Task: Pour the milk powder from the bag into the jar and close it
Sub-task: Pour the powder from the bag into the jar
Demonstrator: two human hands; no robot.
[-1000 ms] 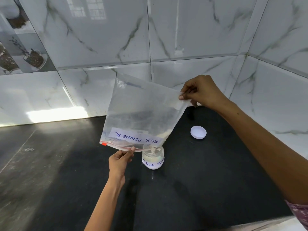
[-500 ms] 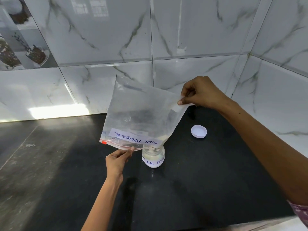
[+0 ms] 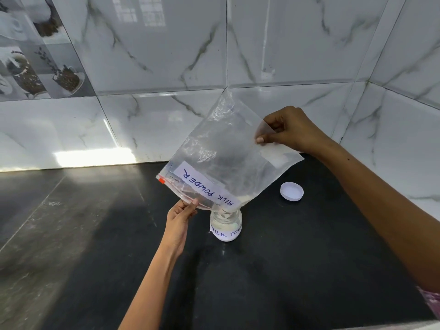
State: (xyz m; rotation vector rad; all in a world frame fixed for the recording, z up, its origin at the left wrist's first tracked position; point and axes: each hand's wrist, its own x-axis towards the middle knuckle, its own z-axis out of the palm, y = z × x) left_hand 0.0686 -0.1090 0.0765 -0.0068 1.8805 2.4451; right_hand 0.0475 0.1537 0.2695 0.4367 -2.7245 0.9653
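- Your left hand (image 3: 182, 216) pinches the zip edge of the bag (image 3: 228, 163) between thumb and fingers, just left of the jar (image 3: 226, 226).
- Your right hand (image 3: 292, 132) is closed on the bag's bottom edge, held high and to the right, over the back part of the worktop (image 3: 285, 270).
- So the bag's long axis slopes from the raised right grip down and left to the open corner, which sits right at the jar's mouth. Whether plastic touches the rim cannot be told.
- The jar stands upright near the middle of the worktop, well in from the front edge, with powder showing in its lower part behind the handwritten label.
- A little powder is gathered in the bag's low corner above the jar; the rest of the bag looks almost clear, so the pour seems close to done.
- The lid (image 3: 291, 191) lies on the worktop, right of the jar and toward the back wall, apart from both the jar and the bag.
- It lies below your right hand, which is the nearer one to pick it up once the bag is let go.
- Count: one bag, one jar, one lid, two hands, both gripping the bag.
- Watch the low corner: if it slides off the mouth, the last powder will likely land on the worktop.
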